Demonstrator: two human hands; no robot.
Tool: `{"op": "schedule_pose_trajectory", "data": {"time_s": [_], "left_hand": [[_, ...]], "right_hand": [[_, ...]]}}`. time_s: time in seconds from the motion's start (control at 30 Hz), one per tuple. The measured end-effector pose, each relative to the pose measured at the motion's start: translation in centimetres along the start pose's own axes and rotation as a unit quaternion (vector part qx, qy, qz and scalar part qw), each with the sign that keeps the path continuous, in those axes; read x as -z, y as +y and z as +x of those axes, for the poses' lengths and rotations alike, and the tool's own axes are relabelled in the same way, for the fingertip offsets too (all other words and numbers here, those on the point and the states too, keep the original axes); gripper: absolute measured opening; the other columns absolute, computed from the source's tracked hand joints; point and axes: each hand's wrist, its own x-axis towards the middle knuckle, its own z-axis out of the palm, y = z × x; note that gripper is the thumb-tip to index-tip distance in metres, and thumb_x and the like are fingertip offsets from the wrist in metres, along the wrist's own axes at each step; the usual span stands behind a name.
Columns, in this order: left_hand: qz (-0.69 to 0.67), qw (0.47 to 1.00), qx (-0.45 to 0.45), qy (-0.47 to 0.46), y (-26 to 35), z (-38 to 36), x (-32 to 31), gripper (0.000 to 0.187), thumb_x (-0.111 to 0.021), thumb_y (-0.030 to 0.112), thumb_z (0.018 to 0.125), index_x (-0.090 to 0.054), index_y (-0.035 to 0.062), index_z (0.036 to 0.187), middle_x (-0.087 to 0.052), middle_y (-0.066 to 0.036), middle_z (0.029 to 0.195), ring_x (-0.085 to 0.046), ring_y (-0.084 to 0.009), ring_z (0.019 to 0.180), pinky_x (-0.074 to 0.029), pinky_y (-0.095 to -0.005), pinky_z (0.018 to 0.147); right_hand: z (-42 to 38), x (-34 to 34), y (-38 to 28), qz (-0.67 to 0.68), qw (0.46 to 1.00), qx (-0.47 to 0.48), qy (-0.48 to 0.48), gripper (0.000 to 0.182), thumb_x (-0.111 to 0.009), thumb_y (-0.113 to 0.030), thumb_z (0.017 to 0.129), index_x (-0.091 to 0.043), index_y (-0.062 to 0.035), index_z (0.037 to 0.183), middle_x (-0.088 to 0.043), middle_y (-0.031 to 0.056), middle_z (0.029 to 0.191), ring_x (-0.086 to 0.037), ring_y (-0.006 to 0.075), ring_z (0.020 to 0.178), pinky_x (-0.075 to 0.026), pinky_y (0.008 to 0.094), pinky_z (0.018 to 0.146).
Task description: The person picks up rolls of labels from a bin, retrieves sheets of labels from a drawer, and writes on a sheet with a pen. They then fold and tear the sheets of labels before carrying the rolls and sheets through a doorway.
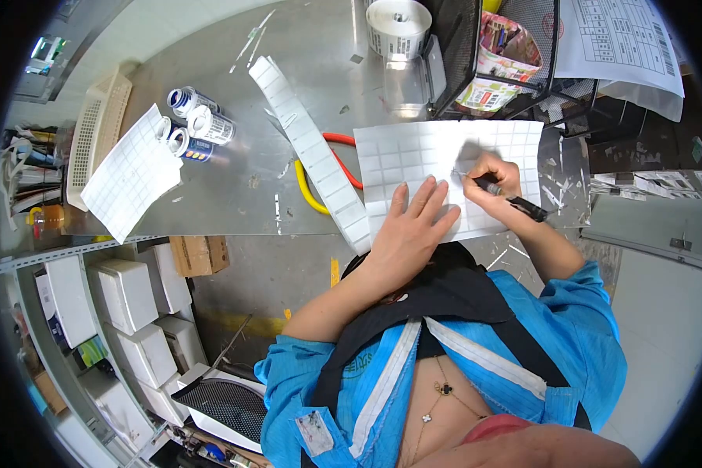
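A white sheet ruled into a grid of boxes lies on the metal table in front of me. My left hand rests on its lower part, fingers spread and flat. To the right, my right hand is closed round a black marker pen, its tip at the paper near the middle of the sheet. A long strip of white labels lies slantwise along the sheet's left side. Red-handled and yellow-handled tools stick out partly from under that strip.
Several small bottles stand at the left, beside another gridded sheet and a cream plastic basket. A label roll and a black mesh organizer occupy the back. White boxes fill shelves at lower left.
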Motion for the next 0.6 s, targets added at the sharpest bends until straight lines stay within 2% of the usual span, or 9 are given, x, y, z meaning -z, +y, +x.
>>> {"op": "schedule_pose_trajectory", "data": {"time_s": [0.07, 0.2, 0.27, 0.5, 0.6], "left_hand": [[-0.002, 1.000, 0.001, 0.001, 0.01, -0.04, -0.01, 0.039, -0.054, 0.011, 0.071, -0.052, 0.0126, 0.110, -0.038, -0.015, 0.127, -0.032, -0.0277, 0.122, -0.027, -0.0502, 0.095], [-0.006, 1.000, 0.004, 0.003, 0.03, -0.03, -0.09, 0.039, -0.054, 0.010, 0.071, -0.051, 0.0123, 0.110, -0.038, -0.015, 0.127, -0.032, -0.0276, 0.122, -0.026, -0.0505, 0.095], [-0.010, 1.000, 0.006, 0.000, 0.04, -0.12, -0.06, 0.039, -0.054, 0.010, 0.071, -0.051, 0.0121, 0.110, -0.038, -0.015, 0.127, -0.032, -0.0276, 0.122, -0.026, -0.0506, 0.095], [-0.007, 1.000, 0.005, -0.001, 0.03, -0.12, -0.07, 0.041, -0.054, 0.010, 0.070, -0.051, 0.0126, 0.110, -0.038, -0.014, 0.127, -0.032, -0.0274, 0.122, -0.027, -0.0506, 0.095], [-0.009, 1.000, 0.003, -0.005, 0.06, -0.10, 0.04, 0.041, -0.054, 0.010, 0.070, -0.051, 0.0127, 0.111, -0.038, -0.014, 0.127, -0.032, -0.0274, 0.122, -0.027, -0.0506, 0.095]], "right_hand": [[-0.01, -0.21, 0.03, 0.005, 0.999, 0.047, 0.000, 0.011, -0.062, 0.001, 0.066, -0.053, -0.0028, 0.065, -0.051, -0.0002, 0.059, -0.044, 0.0038, 0.053, -0.035, 0.0203, 0.049], [0.12, 0.17, -0.08, -0.014, 0.998, 0.043, -0.052, 0.011, -0.063, 0.001, 0.066, -0.053, -0.0028, 0.065, -0.051, -0.0003, 0.059, -0.044, 0.0038, 0.053, -0.035, 0.0203, 0.048], [-0.05, -0.04, 0.26, -0.013, 0.998, 0.052, -0.016, 0.011, -0.063, 0.001, 0.065, -0.053, -0.0028, 0.065, -0.051, -0.0003, 0.058, -0.044, 0.0037, 0.053, -0.034, 0.0201, 0.048], [-0.14, 0.08, -0.24, -0.021, 0.998, 0.052, -0.037, 0.014, -0.063, 0.002, 0.065, -0.051, -0.0031, 0.063, -0.048, -0.0012, 0.057, -0.043, 0.0021, 0.053, -0.033, 0.0191, 0.048], [-0.44, 0.44, 0.41, -0.015, 0.999, 0.038, 0.000, 0.015, -0.063, 0.002, 0.065, -0.050, -0.0036, 0.063, -0.048, -0.0018, 0.057, -0.043, 0.0020, 0.054, -0.034, 0.0191, 0.048]]}}
